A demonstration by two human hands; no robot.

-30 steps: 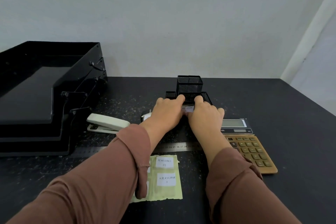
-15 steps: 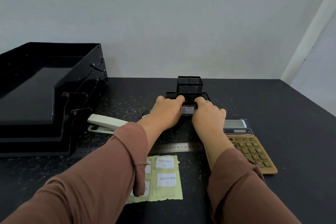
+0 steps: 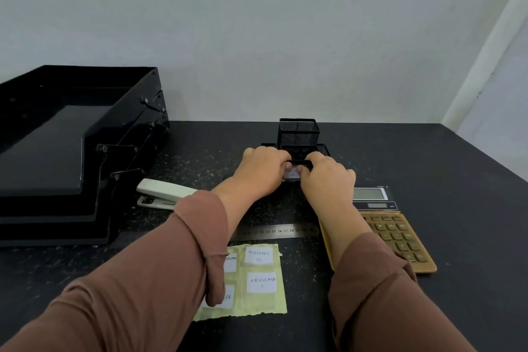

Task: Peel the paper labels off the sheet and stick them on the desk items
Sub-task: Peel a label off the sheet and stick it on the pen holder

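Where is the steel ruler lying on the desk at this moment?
In the head view, the steel ruler lies flat near the desk's centre, beyond the label sheet and left of the calculator, partly hidden under both forearms.

Brown left sleeve (image 3: 160, 260) hides left labels of pale yellow-green backing sheet (image 3: 257, 303); writing on small white paper label (image 3: 292, 174) between both hands' fingers illegible, mostly covered.
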